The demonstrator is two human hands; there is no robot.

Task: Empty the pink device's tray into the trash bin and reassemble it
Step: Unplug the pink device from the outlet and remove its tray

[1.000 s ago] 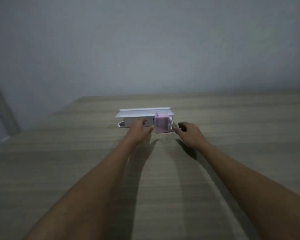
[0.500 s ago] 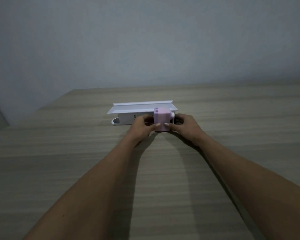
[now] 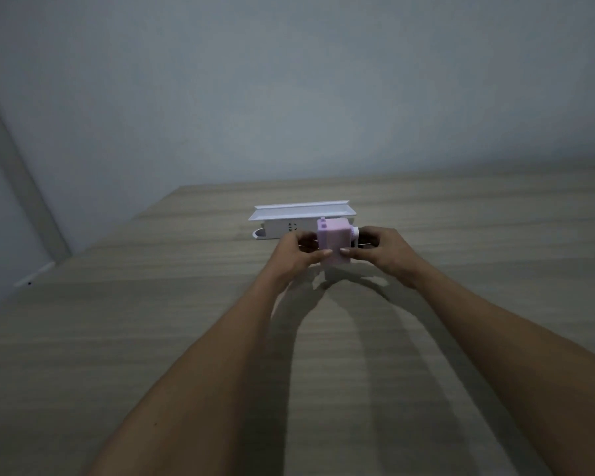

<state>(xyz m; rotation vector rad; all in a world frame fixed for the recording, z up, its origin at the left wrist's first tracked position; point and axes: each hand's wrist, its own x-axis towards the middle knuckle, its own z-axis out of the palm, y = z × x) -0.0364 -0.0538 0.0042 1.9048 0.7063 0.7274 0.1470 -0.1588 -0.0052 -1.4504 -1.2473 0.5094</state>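
The pink device (image 3: 334, 240) is a small boxy block with a white knob (image 3: 355, 231) on its right side. It is held a little above the wooden table (image 3: 152, 321), with its shadow on the wood below it. My left hand (image 3: 298, 254) grips its left side, thumb on the front. My right hand (image 3: 382, 250) grips its right side by the knob. Its tray is not visible as a separate part. No trash bin is in view.
A white power strip box (image 3: 289, 228) with a long white shelf-like lid (image 3: 303, 211) lies just behind the device. The table's left edge (image 3: 93, 245) runs diagonally toward a grey wall and a door frame (image 3: 24, 187).
Both hands closed on the pink device from either side and lifted it slightly off the table. The head camera tilted, shifting the scene to the right in view.
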